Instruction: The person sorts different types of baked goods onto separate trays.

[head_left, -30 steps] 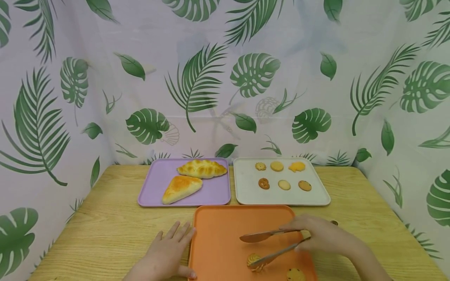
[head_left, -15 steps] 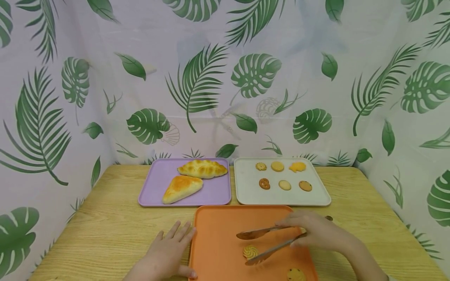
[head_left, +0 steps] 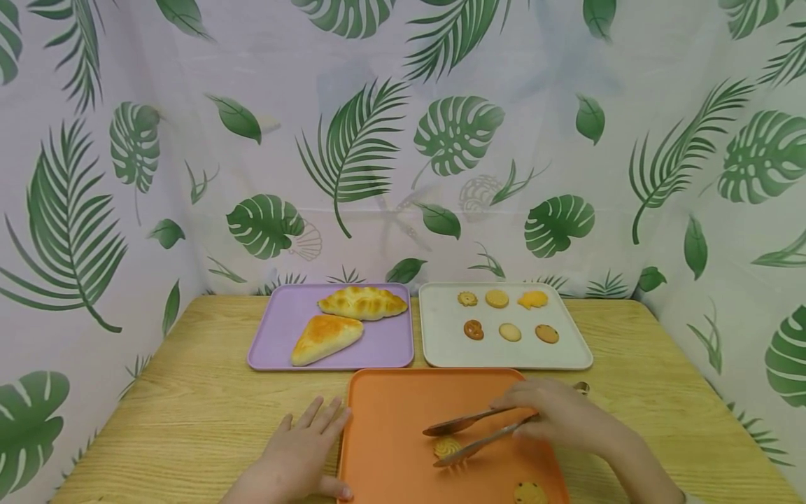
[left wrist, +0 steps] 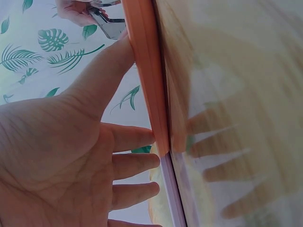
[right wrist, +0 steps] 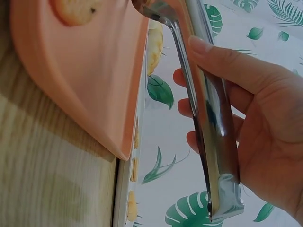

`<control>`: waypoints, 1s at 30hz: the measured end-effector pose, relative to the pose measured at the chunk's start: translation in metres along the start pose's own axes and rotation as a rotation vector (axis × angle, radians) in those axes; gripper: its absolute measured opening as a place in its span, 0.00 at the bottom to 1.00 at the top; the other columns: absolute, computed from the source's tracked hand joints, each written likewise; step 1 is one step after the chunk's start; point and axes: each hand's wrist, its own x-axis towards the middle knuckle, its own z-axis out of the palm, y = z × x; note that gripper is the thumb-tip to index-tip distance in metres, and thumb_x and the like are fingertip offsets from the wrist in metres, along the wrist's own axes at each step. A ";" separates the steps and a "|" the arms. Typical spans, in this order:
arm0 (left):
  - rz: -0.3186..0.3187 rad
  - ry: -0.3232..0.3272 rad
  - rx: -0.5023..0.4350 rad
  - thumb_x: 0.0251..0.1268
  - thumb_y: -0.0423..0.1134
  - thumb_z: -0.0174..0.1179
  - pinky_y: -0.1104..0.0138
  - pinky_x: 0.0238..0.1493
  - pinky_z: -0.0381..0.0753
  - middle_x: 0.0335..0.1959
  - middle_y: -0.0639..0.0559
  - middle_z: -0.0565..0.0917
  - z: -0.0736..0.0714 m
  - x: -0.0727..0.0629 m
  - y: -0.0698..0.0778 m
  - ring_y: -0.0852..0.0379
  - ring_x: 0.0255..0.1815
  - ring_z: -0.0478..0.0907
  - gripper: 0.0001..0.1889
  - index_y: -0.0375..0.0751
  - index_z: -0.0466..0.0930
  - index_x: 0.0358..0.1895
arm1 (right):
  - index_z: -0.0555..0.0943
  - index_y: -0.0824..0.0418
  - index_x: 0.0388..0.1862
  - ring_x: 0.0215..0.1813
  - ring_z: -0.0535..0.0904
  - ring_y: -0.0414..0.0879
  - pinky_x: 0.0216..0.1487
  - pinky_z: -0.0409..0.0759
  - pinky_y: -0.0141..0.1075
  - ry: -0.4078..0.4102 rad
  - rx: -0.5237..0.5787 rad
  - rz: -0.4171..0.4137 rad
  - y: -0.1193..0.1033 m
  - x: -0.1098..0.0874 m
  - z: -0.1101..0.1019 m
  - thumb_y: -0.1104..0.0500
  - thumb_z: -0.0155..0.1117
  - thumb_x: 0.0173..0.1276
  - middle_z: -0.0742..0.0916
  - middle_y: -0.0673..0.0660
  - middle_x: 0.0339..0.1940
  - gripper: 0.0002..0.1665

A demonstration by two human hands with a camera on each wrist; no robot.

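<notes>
Metal tongs [head_left: 481,444] are in my right hand [head_left: 560,416], the thumb on one side and the fingers round the other. The tong tips straddle a swirled round cookie [head_left: 447,449] on the orange tray [head_left: 390,413]; whether both tips touch it I cannot tell. In the right wrist view the tongs [right wrist: 215,127] run along the fingers. My left hand [head_left: 296,448] lies spread at the tray's left edge, its thumb on the rim; the left wrist view shows straight fingers beside that rim [left wrist: 147,71]. A chip-dotted cookie [head_left: 530,493] lies near the tray's front right.
Behind the orange tray, a purple tray [head_left: 267,346] holds a braided bread [head_left: 362,303] and a triangular bread [head_left: 324,341]. To its right, a white tray [head_left: 441,350] carries several small cookies. A leaf-patterned cloth [head_left: 378,175] walls the wooden table [head_left: 189,392] on three sides.
The tongs and my right hand have shifted slightly left and the tong tips have drawn closer together around the swirled cookie, which moved a little back and left. My left hand stayed put.
</notes>
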 end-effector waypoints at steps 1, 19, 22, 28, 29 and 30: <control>0.000 -0.001 -0.002 0.38 0.71 0.66 0.29 0.64 0.58 0.77 0.40 0.58 0.000 0.000 0.000 0.34 0.78 0.52 0.59 0.42 0.59 0.75 | 0.84 0.50 0.53 0.44 0.80 0.38 0.41 0.79 0.34 0.008 0.001 -0.007 0.000 0.001 0.000 0.54 0.74 0.56 0.87 0.43 0.44 0.23; -0.001 -0.007 0.000 0.38 0.72 0.65 0.29 0.63 0.60 0.78 0.41 0.57 0.000 0.001 -0.002 0.35 0.78 0.52 0.59 0.42 0.58 0.75 | 0.85 0.51 0.52 0.38 0.77 0.37 0.35 0.74 0.31 0.109 -0.093 -0.015 0.010 0.012 -0.017 0.56 0.75 0.53 0.87 0.43 0.39 0.24; 0.003 -0.011 -0.006 0.38 0.72 0.65 0.29 0.63 0.60 0.78 0.41 0.57 0.001 0.001 -0.003 0.35 0.78 0.52 0.59 0.42 0.57 0.75 | 0.85 0.53 0.53 0.39 0.78 0.38 0.37 0.76 0.32 0.131 -0.103 -0.032 0.014 0.016 -0.023 0.57 0.75 0.52 0.87 0.44 0.41 0.25; 0.007 -0.010 -0.008 0.39 0.72 0.65 0.29 0.62 0.61 0.78 0.41 0.58 0.001 0.001 -0.003 0.35 0.77 0.53 0.59 0.42 0.58 0.75 | 0.85 0.53 0.52 0.40 0.78 0.37 0.39 0.77 0.33 0.205 -0.131 -0.042 0.024 0.026 -0.035 0.57 0.75 0.52 0.89 0.44 0.42 0.25; 0.006 -0.010 -0.009 0.39 0.71 0.65 0.29 0.62 0.61 0.78 0.41 0.58 0.001 0.001 -0.003 0.35 0.77 0.53 0.59 0.42 0.58 0.75 | 0.86 0.53 0.52 0.39 0.78 0.37 0.39 0.76 0.33 0.213 -0.128 -0.033 0.026 0.028 -0.037 0.57 0.76 0.51 0.89 0.44 0.42 0.25; 0.006 -0.012 -0.007 0.39 0.72 0.65 0.29 0.63 0.61 0.78 0.41 0.58 0.000 0.001 -0.003 0.35 0.77 0.53 0.59 0.42 0.58 0.75 | 0.86 0.53 0.52 0.38 0.77 0.37 0.38 0.76 0.32 0.224 -0.125 -0.026 0.028 0.029 -0.039 0.58 0.76 0.51 0.89 0.44 0.41 0.25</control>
